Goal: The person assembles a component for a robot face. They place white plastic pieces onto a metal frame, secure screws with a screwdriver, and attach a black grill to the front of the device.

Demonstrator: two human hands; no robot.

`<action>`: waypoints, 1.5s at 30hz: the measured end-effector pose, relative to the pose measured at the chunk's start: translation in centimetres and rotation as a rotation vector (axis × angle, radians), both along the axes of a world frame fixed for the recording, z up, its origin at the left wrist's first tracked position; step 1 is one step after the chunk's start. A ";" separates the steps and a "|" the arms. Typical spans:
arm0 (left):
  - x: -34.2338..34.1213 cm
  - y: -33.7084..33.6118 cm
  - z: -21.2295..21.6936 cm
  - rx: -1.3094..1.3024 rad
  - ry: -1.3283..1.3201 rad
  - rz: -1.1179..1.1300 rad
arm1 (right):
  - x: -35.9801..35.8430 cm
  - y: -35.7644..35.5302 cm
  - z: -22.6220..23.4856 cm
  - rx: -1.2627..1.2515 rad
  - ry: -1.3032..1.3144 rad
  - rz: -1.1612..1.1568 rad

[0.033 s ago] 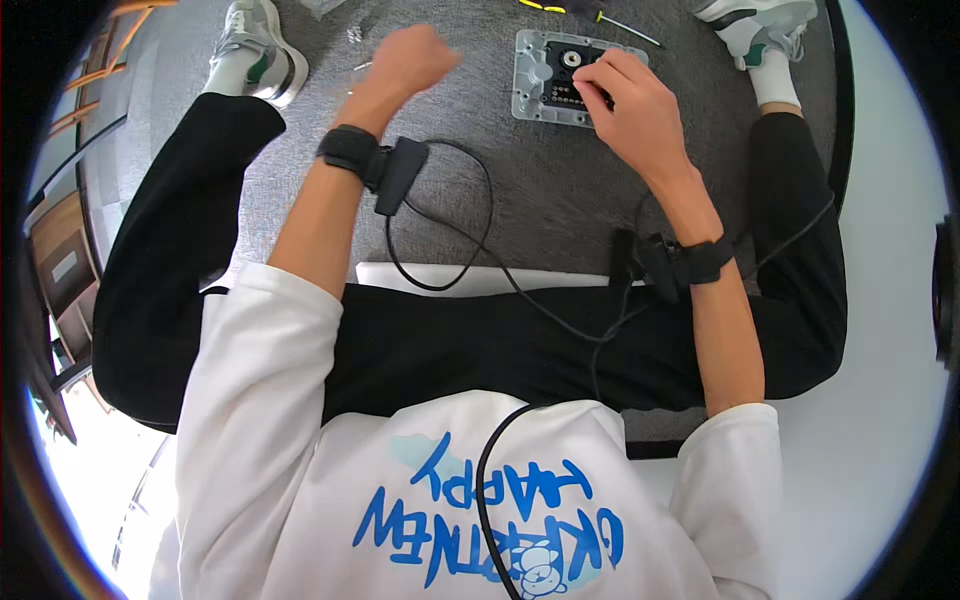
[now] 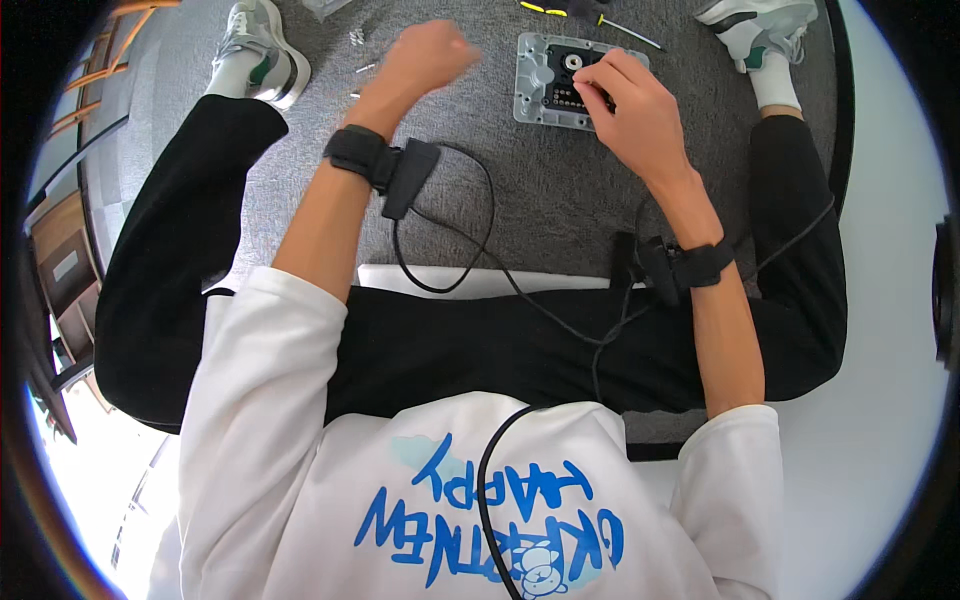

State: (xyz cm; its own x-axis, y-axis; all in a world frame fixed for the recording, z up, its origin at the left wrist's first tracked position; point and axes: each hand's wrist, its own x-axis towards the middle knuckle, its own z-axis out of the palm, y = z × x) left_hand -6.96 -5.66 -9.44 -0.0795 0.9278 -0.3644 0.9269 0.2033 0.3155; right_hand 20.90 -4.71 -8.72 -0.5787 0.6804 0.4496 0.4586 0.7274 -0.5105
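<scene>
An open grey metal housing (image 2: 532,85) lies on the carpet, with a black insert and a pale round part (image 2: 573,62) inside it. My right hand (image 2: 637,105) is over its right half, thumb and index finger pinched near the insert; whatever lies between the fingertips is too small to make out. To the left of the housing, in the air, my left hand (image 2: 432,55) is curled closed, its fingertips slightly blurred and turned toward the housing. I cannot make out what it holds. Small metal pieces (image 2: 357,37) lie scattered on the carpet left of that hand.
A screwdriver (image 2: 630,33) with a black and yellow handle lies beyond the housing. Black straps with cables (image 2: 487,235) are on both my wrists, the cables looping across my lap. My shoes (image 2: 262,50) flank the carpet; a white wall (image 2: 885,330) stands at the right.
My left hand has moved slightly to the right, toward the housing, uncovering small metal pieces beside its forearm. My right hand stays almost in place.
</scene>
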 end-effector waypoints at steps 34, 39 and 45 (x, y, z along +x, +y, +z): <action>-7.0 3.2 -5.5 -0.019 -0.534 0.421 | 1.5 0.7 -0.2 0.052 -0.116 0.056; -19.1 -0.5 -12.3 0.190 -0.100 0.310 | 1.5 0.7 -0.7 0.065 -0.150 0.078; -14.9 -1.7 -11.0 0.018 0.097 0.371 | 2.6 0.5 -1.5 0.118 -0.208 0.047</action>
State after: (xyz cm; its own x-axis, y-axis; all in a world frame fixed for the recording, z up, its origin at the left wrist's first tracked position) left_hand -21.87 -7.39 -20.40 -0.4445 0.8357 -0.3225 0.8169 0.5259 0.2369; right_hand 23.46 -4.25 -10.20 -0.6970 0.6001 0.3924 0.5091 0.7996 -0.3186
